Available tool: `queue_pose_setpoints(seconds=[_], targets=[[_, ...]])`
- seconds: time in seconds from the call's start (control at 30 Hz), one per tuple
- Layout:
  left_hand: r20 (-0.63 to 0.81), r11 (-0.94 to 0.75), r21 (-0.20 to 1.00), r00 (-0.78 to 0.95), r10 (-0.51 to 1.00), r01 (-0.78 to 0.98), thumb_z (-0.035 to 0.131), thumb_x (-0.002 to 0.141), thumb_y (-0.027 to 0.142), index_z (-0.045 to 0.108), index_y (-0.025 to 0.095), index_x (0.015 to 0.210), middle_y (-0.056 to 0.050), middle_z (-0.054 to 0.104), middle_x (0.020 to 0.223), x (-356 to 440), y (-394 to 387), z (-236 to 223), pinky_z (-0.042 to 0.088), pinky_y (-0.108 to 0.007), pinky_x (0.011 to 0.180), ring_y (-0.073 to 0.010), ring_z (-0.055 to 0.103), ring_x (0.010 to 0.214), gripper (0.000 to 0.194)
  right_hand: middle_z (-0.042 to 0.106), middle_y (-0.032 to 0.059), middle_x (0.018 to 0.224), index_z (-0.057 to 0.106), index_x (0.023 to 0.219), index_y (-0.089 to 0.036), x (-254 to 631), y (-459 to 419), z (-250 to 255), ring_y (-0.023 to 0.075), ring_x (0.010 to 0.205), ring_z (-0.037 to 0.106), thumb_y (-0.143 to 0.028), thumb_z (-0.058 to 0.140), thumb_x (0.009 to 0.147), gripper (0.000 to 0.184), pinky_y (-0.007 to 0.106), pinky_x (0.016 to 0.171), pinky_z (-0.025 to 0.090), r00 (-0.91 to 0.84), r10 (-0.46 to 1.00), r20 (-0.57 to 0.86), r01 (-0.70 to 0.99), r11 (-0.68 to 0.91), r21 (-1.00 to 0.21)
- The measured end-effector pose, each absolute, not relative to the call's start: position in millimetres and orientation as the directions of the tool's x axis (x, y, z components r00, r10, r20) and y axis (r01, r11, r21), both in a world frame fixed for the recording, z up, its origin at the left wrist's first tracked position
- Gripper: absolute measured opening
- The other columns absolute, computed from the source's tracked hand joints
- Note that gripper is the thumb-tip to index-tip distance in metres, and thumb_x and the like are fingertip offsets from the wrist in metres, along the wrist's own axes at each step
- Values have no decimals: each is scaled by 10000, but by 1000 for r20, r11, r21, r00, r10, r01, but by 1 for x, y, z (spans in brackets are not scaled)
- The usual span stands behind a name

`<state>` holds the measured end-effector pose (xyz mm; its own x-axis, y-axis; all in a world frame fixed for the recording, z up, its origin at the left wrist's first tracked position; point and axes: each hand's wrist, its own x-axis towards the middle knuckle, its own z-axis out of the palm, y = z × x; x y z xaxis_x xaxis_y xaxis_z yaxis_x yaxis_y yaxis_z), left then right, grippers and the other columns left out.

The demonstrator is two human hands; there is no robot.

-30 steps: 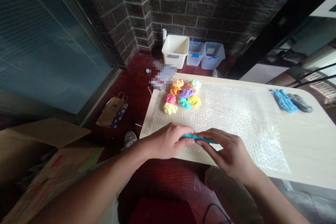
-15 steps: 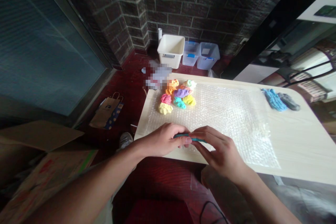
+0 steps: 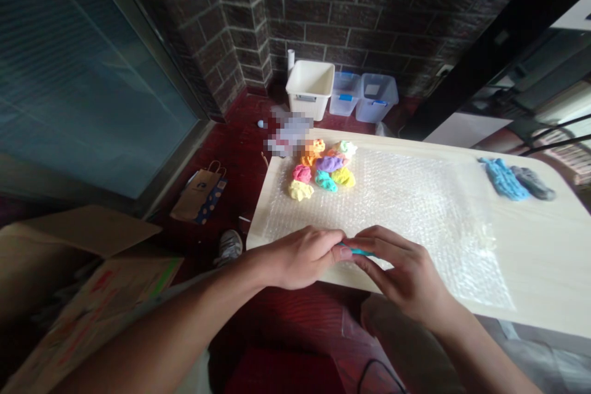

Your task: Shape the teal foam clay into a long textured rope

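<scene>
A thin teal strip [image 3: 362,252] that looks like modelling clay is pinched between my two hands, just above the table's front edge. My left hand [image 3: 310,257] grips its left end between thumb and fingers and covers most of that end. From the other side, my right hand [image 3: 401,268] holds the strip between thumb and fingertips, which meet the left fingertips. Beyond the hands, soft clay lumps lie grouped on bubble wrap [image 3: 392,197]: pale yellow [image 3: 301,190], pink [image 3: 301,173], turquoise [image 3: 326,181], purple [image 3: 329,164], yellow [image 3: 343,177], orange and pale green [image 3: 345,148].
Blue [image 3: 504,180] and grey [image 3: 533,183] lumps rest at the right of the wooden table [image 3: 545,258]. Behind it stand a white bin [image 3: 310,89] and two clear boxes [image 3: 376,98]. A paper bag [image 3: 198,196] and an open cardboard box [image 3: 87,295] sit on the left.
The view has turned a little left, so the table and lumps sit farther right. My left fingers have closed more over the teal strip, and less of its left end shows.
</scene>
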<state>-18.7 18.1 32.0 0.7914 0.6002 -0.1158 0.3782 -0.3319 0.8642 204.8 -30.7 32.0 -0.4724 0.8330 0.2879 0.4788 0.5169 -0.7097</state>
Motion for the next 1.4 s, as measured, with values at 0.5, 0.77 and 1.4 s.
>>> queue_pose_setpoints(seconds=[0.5,0.77,1.4], targets=[[-82,-361,857,788,611,369,490,1058,273,458,192,809,0,586,766,-22,20,30,325,-270,622,-133,538,707,263,740,108,1067,677,1312,-213,206,-30,27,216,938,722,-139,615,1002,324,336,771,614,-475,824,308,504,542,-673],[-157,-272,886,797,583,374,488,1063,375,513,184,843,21,562,747,-25,21,33,335,-260,628,-121,519,698,293,736,92,1046,725,1243,-217,203,-29,35,202,931,723,-131,629,988,286,306,771,613,-475,820,320,477,545,-689],[-110,-361,855,809,577,374,457,1065,301,546,165,797,18,553,713,-23,23,33,298,-270,610,-115,497,670,314,758,68,1004,716,1249,-210,204,-33,36,182,871,738,-146,617,999,276,295,730,608,-472,837,275,544,522,-657]])
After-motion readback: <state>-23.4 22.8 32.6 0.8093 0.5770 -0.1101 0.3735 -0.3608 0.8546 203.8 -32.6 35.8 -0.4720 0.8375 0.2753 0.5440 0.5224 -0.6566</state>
